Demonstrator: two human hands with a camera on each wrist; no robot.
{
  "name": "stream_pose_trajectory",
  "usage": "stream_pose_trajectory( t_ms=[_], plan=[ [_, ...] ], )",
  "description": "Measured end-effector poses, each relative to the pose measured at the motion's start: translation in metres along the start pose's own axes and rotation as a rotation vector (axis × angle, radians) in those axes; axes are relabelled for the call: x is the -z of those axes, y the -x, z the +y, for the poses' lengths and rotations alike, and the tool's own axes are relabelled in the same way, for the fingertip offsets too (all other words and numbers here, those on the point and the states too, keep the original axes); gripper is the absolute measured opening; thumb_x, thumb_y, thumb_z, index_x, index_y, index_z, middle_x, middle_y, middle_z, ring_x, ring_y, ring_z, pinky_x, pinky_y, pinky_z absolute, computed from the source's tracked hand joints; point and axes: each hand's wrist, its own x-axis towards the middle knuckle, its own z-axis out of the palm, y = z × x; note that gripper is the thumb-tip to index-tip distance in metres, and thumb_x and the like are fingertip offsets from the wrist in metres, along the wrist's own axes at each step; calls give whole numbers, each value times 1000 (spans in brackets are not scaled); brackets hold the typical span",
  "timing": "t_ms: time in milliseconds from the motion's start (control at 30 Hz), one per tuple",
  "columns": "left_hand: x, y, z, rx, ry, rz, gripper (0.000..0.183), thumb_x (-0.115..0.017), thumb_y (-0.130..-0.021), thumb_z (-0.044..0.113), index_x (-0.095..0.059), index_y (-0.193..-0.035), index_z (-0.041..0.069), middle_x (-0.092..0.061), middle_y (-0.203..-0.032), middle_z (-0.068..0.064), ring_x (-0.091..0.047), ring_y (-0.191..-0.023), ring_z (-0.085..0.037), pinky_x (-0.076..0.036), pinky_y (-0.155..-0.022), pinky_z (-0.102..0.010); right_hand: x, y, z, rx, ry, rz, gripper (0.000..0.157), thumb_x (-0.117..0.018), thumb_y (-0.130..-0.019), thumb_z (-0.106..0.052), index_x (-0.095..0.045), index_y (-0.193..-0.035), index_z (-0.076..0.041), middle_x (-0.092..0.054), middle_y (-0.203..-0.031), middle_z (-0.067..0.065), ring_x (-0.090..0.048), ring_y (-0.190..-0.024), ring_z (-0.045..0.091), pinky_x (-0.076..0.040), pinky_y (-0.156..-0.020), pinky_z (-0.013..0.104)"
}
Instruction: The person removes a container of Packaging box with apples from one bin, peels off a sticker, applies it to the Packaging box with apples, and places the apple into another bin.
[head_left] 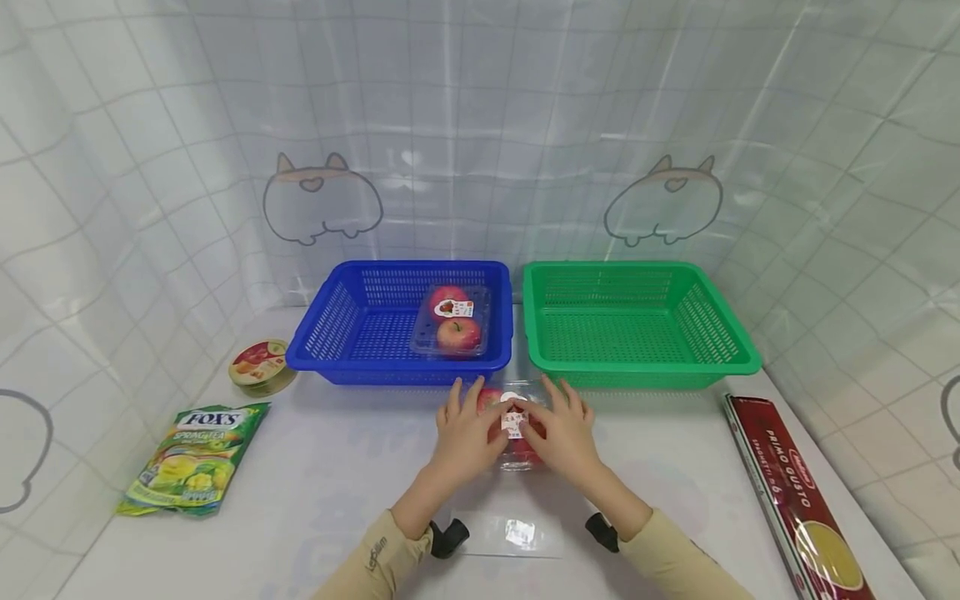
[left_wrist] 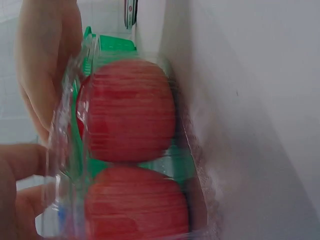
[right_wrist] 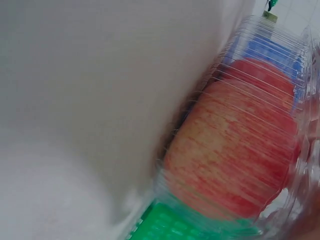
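Note:
Two red apples show inside a clear plastic clamshell box (head_left: 517, 457), which has a white label on its lid, just in front of the baskets. My left hand (head_left: 467, 432) touches the lid from the left, its fingers spread. From the right, my right hand (head_left: 564, 433) lies over the lid too, and the fingertips of both hands come close together at the label. Through the box's wall, the apples (left_wrist: 131, 112) fill much of the left wrist view. One large apple (right_wrist: 232, 150) dominates the right wrist view, where my right hand is mostly out of sight.
Behind the box stands a blue basket (head_left: 307, 367) holding another clamshell of apples (head_left: 457, 333). A green basket (head_left: 637, 367) stands beside it. At the left lie a round tin (head_left: 258, 367) and a Fox's candy bag (head_left: 191, 458). A red spaghetti box (head_left: 795, 496) lies at the right.

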Motion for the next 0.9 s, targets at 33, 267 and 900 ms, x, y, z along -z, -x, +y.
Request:
stream_pose_trajectory(
  t_ms=[33, 267, 900],
  plan=[
    [0, -2, -1, 10, 15, -25, 43, -63, -80, 29, -62, -122, 22, -32, -144, -19, -14, -133, -47, -22, -97, -64, 0, 1, 0, -11, -6, -18, 32, -65, -82, -26, -67, -114, -20, -42, -137, 22, -30, -127, 48, -25, -91, 68],
    [-2, -12, -11, 39, 58, -109, 54, -59, -76, 34, -56, -129, 26, -28, -146, -20, -9, -135, -48, -15, -99, -67, 3, 4, 2, -70, -21, -95, 40, -60, -84, -30, -62, -122, -19, -35, -143, 22, -24, -131, 47, -24, -92, 69],
    [1, 1, -27, 157, 196, -85, 66, -57, -85, 46, -36, -143, 21, -20, -148, -25, -5, -135, -49, -12, -98, -69, 14, 8, 11, -368, -618, -207, 82, -57, -90, -26, -2, -150, -12, 6, -151, 26, 2, -136, 47, -5, -100, 69]
  ],
)
